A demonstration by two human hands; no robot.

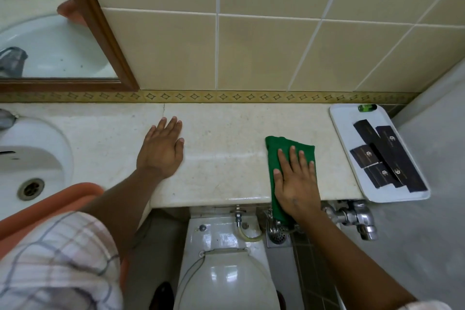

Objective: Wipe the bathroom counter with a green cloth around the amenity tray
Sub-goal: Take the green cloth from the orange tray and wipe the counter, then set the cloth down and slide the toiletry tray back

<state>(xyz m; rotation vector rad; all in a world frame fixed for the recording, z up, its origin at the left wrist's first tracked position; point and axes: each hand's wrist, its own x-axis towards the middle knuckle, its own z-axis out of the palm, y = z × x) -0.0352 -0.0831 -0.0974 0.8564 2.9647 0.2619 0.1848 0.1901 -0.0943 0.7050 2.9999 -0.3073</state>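
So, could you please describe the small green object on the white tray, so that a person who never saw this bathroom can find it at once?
Follow the counter to its right end, where a white tray lies beside the wall. The small green object lies at the tray's far edge, closest to the tiled wall. It is the only green, glossy thing on the tray; everything else there is a flat black box.

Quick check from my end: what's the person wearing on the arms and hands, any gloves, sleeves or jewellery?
Both hands are bare: no gloves, rings or watch on the left hand or right hand. Forearms are uncovered. A pale plaid short sleeve with grey-blue lines covers the left upper arm.
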